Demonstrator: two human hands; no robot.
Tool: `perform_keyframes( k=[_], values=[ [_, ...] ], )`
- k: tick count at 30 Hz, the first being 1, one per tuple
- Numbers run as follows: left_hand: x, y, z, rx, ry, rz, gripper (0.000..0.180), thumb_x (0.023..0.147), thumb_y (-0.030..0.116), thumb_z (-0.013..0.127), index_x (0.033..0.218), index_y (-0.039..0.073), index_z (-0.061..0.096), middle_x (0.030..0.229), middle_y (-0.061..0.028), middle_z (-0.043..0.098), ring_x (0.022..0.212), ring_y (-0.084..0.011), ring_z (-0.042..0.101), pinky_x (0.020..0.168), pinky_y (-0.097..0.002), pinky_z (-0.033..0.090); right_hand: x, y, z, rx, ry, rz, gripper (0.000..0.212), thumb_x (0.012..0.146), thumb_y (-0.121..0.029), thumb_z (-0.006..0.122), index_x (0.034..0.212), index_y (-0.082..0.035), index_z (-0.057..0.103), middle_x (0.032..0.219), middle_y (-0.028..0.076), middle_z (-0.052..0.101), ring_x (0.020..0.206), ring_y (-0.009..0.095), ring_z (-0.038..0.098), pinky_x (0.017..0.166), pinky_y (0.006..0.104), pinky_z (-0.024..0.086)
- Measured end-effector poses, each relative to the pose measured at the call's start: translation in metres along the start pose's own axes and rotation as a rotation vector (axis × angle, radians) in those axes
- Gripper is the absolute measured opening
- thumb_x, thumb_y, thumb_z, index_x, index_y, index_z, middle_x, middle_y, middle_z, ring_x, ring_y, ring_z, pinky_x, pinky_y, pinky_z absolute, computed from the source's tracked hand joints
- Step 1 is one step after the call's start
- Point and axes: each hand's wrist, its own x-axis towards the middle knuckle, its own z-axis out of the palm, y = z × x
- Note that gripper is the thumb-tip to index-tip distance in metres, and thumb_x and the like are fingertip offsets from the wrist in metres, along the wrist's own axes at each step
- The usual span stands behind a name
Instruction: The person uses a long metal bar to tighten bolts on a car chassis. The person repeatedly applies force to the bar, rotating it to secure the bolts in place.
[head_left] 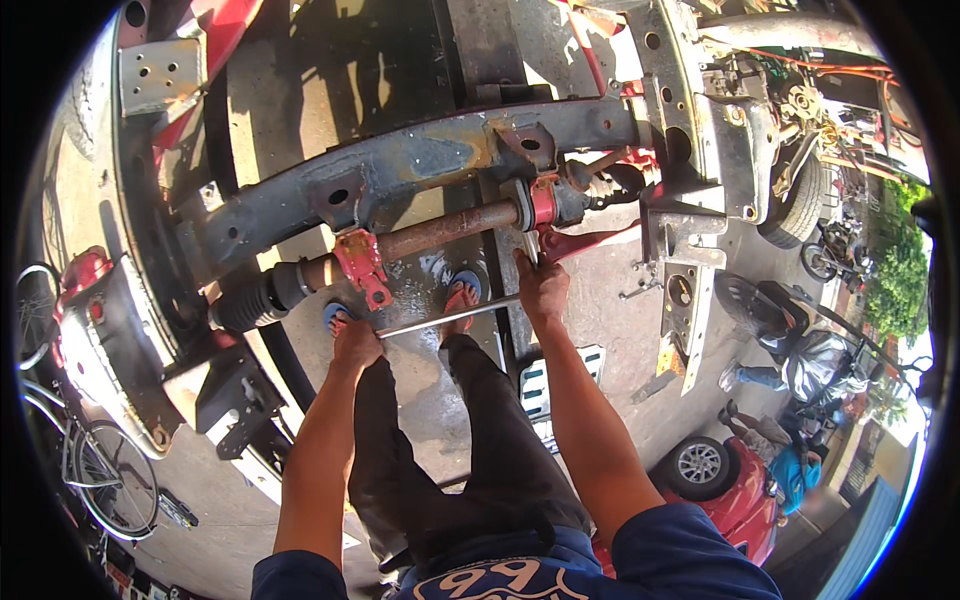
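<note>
Gripping a metal rod [450, 318], left hand [356, 345] closed, right hand [541, 288] apparently holding a half-hidden wrench [529, 245].

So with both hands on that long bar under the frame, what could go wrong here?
1. The right hand sits close to the red clamp on the shaft; if the bar slips, knuckles may hit metal.
2. Feet in open sandals stand right below, so anything dropped may land on toes.
</note>
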Motion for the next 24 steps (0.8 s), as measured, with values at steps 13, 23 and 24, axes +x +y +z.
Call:
perform_keyframes(
  k=[13,23,24],
  values=[
    [-0.152,0.022,-0.035,-0.102,0.096,0.05,0.032,0.093,0.036,0.064,0.094,0.004,0.059,0.091,-0.0203,0.069,0.091,-0.0419,0.067,0.08,-0.051,0.052,-0.004,0.012,-0.011,0.114,-0.152,0.029,0.048,0.089,-0.048,0.066,0.087,0.0,0.068,0.086,0.026,0.068,0.087,0.045,0.067,0.075,0.0498,0.052],
    [-0.202,0.036,-0.059,-0.051,-0.065,0.165,0.031,0.094,0.035,0.065,0.099,0.005,0.057,0.077,-0.0222,0.067,0.079,-0.0444,0.066,0.067,-0.052,0.052,-0.009,0.031,-0.021,0.778,-0.232,-0.051,0.031,0.092,-0.021,0.071,0.119,-0.006,0.068,0.1,0.011,0.073,0.088,0.016,0.064,0.083,0.033,0.05],
    [-0.222,0.05,-0.076,-0.057,-0.022,0.208,0.031,0.094,0.035,0.064,0.096,0.005,0.055,0.072,-0.0214,0.065,0.075,-0.0445,0.066,0.065,-0.0527,0.051,0.0,0.029,-0.021,0.796,-0.335,0.03,0.029,0.092,-0.014,0.071,0.12,-0.004,0.068,0.103,0.005,0.073,0.091,0.01,0.056,0.085,0.0301,0.047]
  ],
)
